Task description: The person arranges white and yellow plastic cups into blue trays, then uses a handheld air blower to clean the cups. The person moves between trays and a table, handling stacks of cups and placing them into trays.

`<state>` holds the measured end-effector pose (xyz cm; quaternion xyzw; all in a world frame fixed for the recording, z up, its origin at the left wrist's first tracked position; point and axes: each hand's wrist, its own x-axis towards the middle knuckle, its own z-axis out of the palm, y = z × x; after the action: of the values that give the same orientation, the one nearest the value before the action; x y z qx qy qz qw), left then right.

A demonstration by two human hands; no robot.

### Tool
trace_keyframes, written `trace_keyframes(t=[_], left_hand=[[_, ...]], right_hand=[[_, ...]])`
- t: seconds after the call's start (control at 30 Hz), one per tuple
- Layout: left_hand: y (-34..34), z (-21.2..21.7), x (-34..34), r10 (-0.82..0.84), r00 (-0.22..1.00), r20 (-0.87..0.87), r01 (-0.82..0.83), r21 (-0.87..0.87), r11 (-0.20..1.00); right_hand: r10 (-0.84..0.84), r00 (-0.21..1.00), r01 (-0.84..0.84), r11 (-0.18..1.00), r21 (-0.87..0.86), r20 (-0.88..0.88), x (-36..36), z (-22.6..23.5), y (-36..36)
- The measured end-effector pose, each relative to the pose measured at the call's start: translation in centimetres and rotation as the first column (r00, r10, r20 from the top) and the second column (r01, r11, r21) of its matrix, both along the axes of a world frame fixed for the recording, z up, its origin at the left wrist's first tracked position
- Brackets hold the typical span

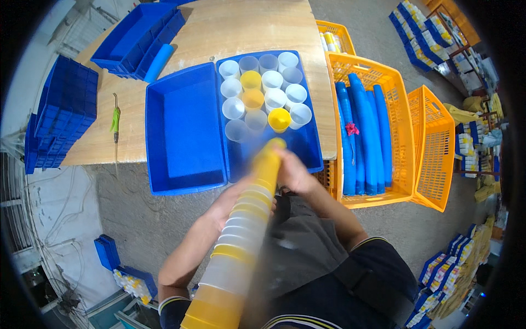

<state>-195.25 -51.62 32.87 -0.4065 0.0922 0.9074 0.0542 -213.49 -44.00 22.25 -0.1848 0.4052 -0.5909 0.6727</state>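
A long stack of nested plastic cups (235, 238), yellow, white and clear, slants from low in front of my body up toward the table edge. My left hand (233, 200) is wrapped round its upper part. My right hand (293, 171) is closed at the top end, against a yellow cup; motion blur softens the fingertips. Just beyond lies a blue tray (313, 151) with rows of upright cups, mostly white or clear, a few yellow, including one yellow cup (280, 119) nearest my right hand.
Another blue tray (186, 123) adjoins it on the left. A green-handled tool (115, 119) with a bent metal tip, a blue roll (159, 63) and stacked blue trays (66, 104) are farther left. An orange crate (402, 137) at right holds long blue tubes (364, 142).
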Motion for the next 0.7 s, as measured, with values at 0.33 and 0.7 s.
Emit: trace_keyframes(t=[0.33,0.7], left_hand=[[-0.5,2.6,-2.6,0.028,0.989,0.145,-0.016,-0.082,0.996],[-1.3,0.5,1.4,0.158,0.969,0.192,-0.136,-0.125,0.983]], right_hand=[[-0.091,0.849,0.023,0.990,0.137,0.521,0.9,1.7,1.1],[0.161,0.776,-0.212,0.977,0.012,0.610,3.5,1.1,-1.2]])
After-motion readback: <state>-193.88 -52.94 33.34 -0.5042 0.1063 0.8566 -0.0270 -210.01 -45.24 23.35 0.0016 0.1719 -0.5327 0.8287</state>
